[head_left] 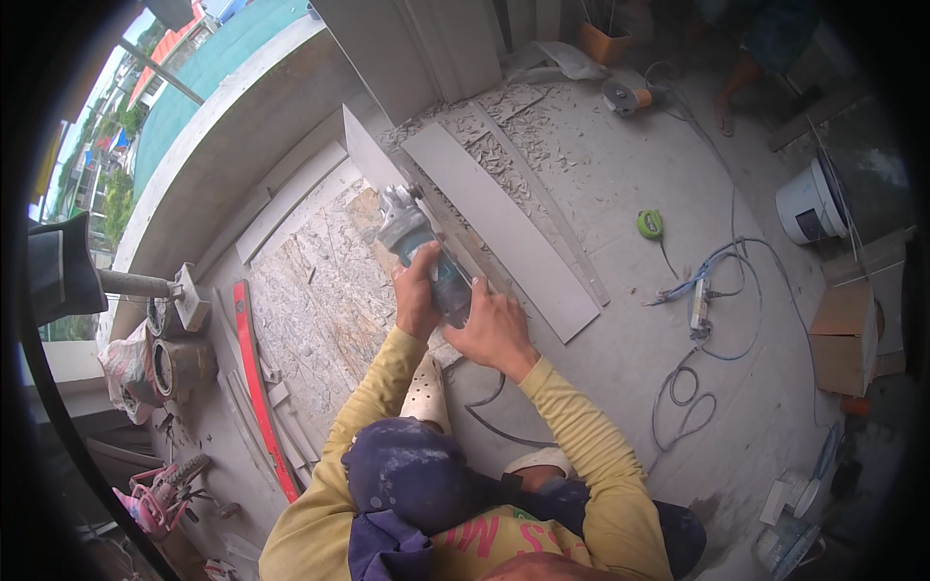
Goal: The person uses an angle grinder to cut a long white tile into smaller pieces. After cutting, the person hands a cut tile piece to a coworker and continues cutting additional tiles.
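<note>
Both of my hands are wrapped round a dusty angle grinder (405, 230), its metal head pointing away from me. My left hand (418, 298) grips the body nearer the head; my right hand (496, 331) closes round the rear end. The grinder's head is beside a thin grey tile strip (364, 147) that stands on edge. Whether the disc touches it, I cannot tell. Under the grinder and to its left lies a large marble-patterned slab (308, 276). A long grey tile plank (504, 228) lies flat on the floor to the right.
Broken chips (523, 145) cover the floor at the far side. A red spirit level (257, 373) lies to the left. To the right are a green tape measure (650, 225), a power strip (697, 308) with tangled cords, another grinder (628, 97), a white bucket (809, 205) and a cardboard box (841, 334). Another person's foot (725, 118) shows far right.
</note>
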`<state>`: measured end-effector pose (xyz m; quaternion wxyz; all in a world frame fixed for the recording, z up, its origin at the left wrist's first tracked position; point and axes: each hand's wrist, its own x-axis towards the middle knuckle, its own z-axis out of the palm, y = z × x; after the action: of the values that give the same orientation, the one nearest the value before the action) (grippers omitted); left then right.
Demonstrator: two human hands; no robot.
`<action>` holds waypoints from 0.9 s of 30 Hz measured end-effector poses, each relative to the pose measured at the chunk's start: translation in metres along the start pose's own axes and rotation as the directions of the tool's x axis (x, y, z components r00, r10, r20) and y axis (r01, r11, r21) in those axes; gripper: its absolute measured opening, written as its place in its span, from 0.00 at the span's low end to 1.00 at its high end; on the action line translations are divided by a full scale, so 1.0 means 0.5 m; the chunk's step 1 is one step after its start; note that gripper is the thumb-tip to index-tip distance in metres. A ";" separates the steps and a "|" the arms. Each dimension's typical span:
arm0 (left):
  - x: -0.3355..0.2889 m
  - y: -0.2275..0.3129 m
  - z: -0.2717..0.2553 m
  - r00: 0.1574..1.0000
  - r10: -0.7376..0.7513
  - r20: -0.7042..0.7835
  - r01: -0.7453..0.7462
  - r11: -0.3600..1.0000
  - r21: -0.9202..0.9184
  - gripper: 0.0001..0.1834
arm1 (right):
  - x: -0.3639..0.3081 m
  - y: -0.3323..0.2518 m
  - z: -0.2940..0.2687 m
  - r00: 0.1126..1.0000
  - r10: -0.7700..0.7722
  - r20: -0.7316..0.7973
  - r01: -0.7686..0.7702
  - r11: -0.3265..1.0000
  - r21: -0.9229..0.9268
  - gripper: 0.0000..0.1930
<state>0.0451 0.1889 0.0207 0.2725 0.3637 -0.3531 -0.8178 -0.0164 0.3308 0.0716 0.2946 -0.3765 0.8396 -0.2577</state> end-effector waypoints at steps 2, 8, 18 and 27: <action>-0.003 -0.002 0.001 1.000 0.013 -0.005 -0.013 1.000 0.021 0.20 | -0.003 0.006 0.005 1.000 -0.010 -0.015 0.010 1.000 -0.005 0.44; -0.008 -0.012 -0.003 1.000 0.017 0.004 -0.017 1.000 0.016 0.21 | -0.014 0.016 0.018 0.995 -0.023 -0.092 0.026 0.999 0.033 0.36; -0.027 -0.017 0.002 1.000 -0.005 0.006 0.005 0.999 0.040 0.21 | -0.028 0.028 0.021 0.996 -0.023 -0.090 0.027 0.999 0.036 0.35; -0.038 -0.033 0.000 1.000 -0.012 0.009 0.012 1.000 0.023 0.22 | -0.048 0.028 0.011 0.998 -0.007 -0.070 0.009 0.999 0.036 0.36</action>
<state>0.0533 0.2120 0.0156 0.2619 0.3652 -0.3616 -0.8169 -0.0064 0.3567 0.0657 0.2707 -0.3652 0.8432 -0.2869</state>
